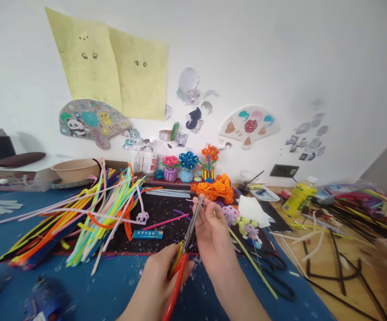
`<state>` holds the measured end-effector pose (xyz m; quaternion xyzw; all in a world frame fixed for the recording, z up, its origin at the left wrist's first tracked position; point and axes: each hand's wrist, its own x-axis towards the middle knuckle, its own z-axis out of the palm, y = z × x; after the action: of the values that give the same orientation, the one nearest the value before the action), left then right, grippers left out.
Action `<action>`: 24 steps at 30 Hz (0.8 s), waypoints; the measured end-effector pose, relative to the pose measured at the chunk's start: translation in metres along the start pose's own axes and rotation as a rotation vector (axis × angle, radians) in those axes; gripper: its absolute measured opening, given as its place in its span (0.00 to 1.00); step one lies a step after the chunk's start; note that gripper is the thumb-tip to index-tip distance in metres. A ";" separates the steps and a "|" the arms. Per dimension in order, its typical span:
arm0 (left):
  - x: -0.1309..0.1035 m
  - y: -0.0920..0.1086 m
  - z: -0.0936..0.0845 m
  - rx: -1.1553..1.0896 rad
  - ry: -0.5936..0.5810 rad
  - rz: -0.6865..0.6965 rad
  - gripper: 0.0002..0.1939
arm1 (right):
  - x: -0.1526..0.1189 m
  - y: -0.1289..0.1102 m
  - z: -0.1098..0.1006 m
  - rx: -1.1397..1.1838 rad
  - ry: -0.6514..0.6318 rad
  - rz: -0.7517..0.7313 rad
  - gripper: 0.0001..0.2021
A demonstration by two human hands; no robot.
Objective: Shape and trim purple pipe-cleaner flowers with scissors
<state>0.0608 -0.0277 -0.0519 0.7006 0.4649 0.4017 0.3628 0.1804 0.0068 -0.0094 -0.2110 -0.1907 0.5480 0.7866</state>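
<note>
left hand (161, 272) grips red-handled metal scissors (185, 243), blades point up and away | right hand (213, 227) pinches something tiny at the tips | fuzzy pipe cleaners (89, 214) lie on blue surface (113, 285)

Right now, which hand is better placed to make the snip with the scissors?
Left. The left hand already grips the scissors' orange handles, with the blades angled up toward the right hand, whose fingers are up at the blade tips, seemingly holding something there.
</note>
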 end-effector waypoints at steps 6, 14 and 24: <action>-0.001 0.003 -0.001 -0.025 -0.011 -0.035 0.15 | 0.000 0.001 0.000 0.009 -0.004 -0.006 0.08; -0.002 0.000 0.000 0.013 0.000 -0.019 0.16 | 0.001 0.002 -0.002 0.002 -0.002 -0.003 0.06; -0.002 0.001 -0.001 0.026 0.006 -0.016 0.17 | 0.000 0.002 -0.001 0.006 -0.003 -0.006 0.07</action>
<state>0.0601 -0.0303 -0.0512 0.7002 0.4767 0.3949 0.3555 0.1794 0.0070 -0.0107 -0.2072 -0.1907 0.5464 0.7887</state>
